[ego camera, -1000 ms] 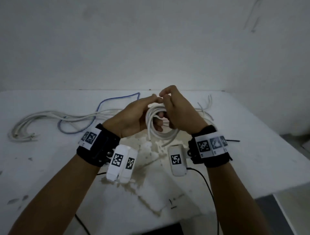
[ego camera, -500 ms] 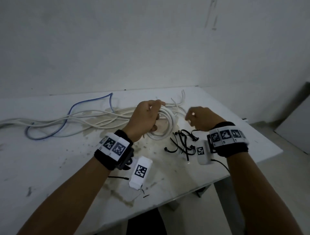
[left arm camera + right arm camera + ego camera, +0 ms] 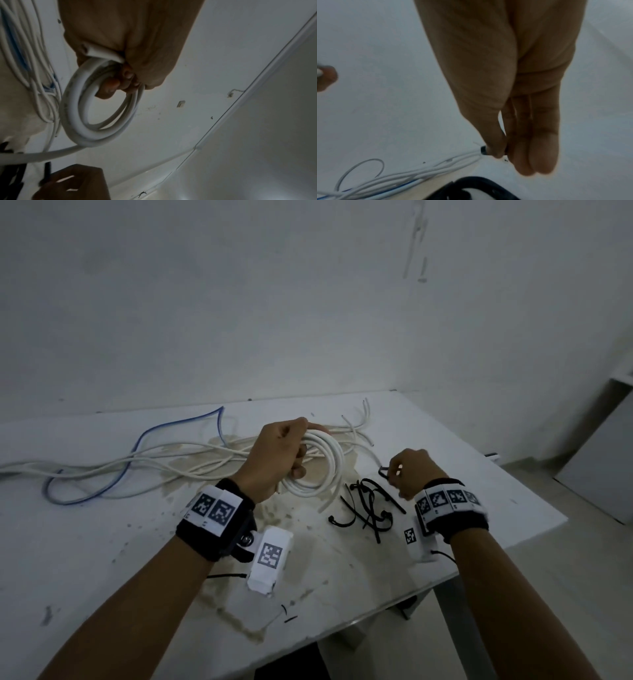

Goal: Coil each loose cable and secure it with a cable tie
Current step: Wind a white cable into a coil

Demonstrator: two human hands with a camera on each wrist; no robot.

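Above the bench (image 3: 102,542), the tie pile (image 3: 364,508) lies between the hands; the right hand (image 3: 412,470) pinches one tie (image 3: 384,471), just right of the coil (image 3: 320,463) gripped in the left hand (image 3: 274,460), loose cables (image 3: 137,463) beyond.

Bare forearms; each wrist wears a black fabric band (image 3: 219,537) with white square-patterned marker tags (image 3: 447,501) and a white boxy camera unit (image 3: 269,559).
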